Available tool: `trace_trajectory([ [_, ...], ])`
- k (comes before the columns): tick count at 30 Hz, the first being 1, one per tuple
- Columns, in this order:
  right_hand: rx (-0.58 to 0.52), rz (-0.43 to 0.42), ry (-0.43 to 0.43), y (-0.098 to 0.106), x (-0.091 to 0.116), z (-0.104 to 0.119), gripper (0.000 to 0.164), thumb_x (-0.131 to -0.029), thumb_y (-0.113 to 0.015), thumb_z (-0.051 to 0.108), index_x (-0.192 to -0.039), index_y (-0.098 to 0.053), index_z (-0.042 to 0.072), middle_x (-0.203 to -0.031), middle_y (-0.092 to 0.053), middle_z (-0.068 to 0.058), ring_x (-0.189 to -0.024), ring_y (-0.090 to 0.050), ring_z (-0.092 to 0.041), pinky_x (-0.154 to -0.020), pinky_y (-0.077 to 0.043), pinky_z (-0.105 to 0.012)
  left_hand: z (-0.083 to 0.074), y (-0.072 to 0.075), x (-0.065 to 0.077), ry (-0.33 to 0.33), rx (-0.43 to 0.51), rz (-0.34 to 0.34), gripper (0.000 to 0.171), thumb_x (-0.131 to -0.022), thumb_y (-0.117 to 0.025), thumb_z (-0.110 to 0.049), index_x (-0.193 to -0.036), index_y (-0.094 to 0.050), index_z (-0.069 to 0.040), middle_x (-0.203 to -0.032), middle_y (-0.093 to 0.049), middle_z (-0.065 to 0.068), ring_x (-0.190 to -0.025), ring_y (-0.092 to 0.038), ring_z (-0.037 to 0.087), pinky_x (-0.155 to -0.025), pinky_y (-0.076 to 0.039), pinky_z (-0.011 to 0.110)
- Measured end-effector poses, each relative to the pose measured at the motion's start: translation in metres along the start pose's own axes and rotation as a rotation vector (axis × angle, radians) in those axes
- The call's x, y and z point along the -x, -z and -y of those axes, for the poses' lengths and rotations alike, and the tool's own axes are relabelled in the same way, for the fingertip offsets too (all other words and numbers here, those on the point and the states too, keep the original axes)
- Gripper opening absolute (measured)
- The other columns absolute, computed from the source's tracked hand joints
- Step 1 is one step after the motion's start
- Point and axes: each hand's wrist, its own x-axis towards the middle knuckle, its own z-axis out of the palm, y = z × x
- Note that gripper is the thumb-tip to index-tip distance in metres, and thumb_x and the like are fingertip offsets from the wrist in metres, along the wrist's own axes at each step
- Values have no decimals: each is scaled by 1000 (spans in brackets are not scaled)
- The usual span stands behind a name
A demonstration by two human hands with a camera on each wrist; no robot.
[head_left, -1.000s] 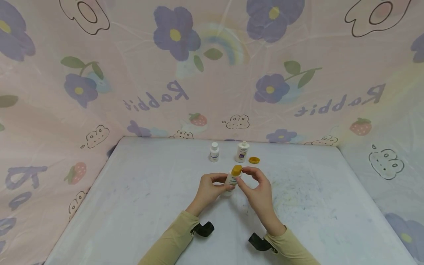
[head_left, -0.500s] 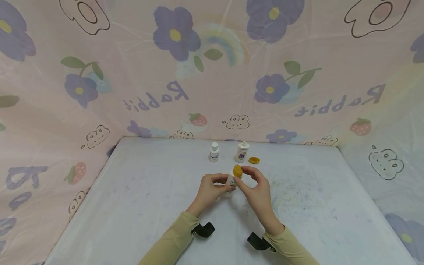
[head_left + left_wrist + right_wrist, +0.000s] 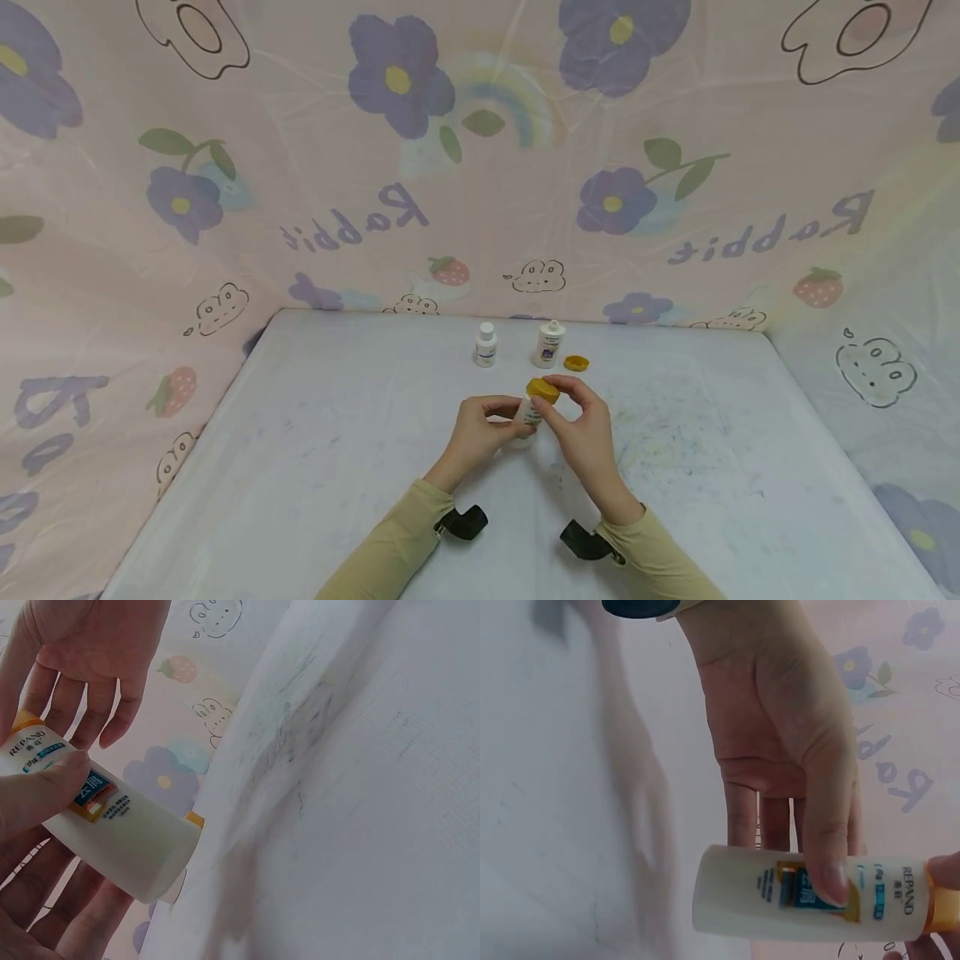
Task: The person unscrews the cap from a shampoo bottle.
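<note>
Here, left hand (image 3: 477,429) curled round tilted bottle (image 3: 139,844), right hand (image 3: 588,433) pinching cap (image 3: 541,388).

Legible lettering on a bottle (image 3: 139,836) and a printed backdrop (image 3: 495,187).
Printed on the tilted bottle, beside its yellow cap (image 3: 540,388): "REPAND" in dark capitals, with smaller characters below, unclear. Set on its blue-and-orange label panel (image 3: 95,791): large pale characters, "屑" legible, partly covered by the left grip (image 3: 480,429); farther toward the base, lines of tiny blue print, too small to read. Lettered twice across the rear of the backdrop, in purple and mirror-reversed: "Rabbit". At left, a larger purple "R", following letters cut off. On the white-capped bottle (image 3: 486,352) and the narrow-necked bottle (image 3: 548,346) standing behind: labels, print unreadable at this size.
</note>
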Motion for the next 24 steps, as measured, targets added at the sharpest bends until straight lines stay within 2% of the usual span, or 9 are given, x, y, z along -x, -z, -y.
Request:
trace_trajectory([
  [6,-24,51,-6,3,0,1,29,-88,-69,5,-117,-63,0,-116,-64,-15,-119,-51,-27,-107,-29,-54,-3,1,0,-3,-21,-10,31,-74,-80,2,-104,-71,3,-99,-70,13,-94,-65,27,-79,-56,30],
  [10,-53,102,5,5,-1,0,34,-90,-65,2,-123,-59,-3,-119,-62,-19,-122,-48,-31,-107,-25,-59,-2,2,0,-6,-33,-13,31,-74,-80,1,-104,-71,3,-99,-70,12,-93,-65,25,-78,-56,27],
  [14,-76,119,33,6,-4,-11,38,-91,-64,1,-127,-56,-3,-123,-60,-19,-123,-46,-31,-108,-23,-59,-1,2,-1,-7,-46,-19,31,-74,-81,0,-104,-71,2,-99,-70,11,-93,-65,22,-78,-56,28],
  [19,-46,48,39,5,-7,-32,40,-89,-70,9,-126,-58,7,-122,-61,-12,-119,-50,-23,-106,-30,-51,0,3,-2,-6,-50,-26,31,-74,-81,-1,-104,-71,2,-99,-71,10,-92,-65,20,-79,-56,30],
  [24,9,-56,23,4,-3,-33,40,-83,-77,18,-119,-61,10,-114,-64,-7,-109,-55,-22,-98,-36,-44,0,3,-2,-8,-54,-43,32,-74,-81,0,-104,-72,2,-98,-71,10,-91,-65,20,-78,-56,26],
])
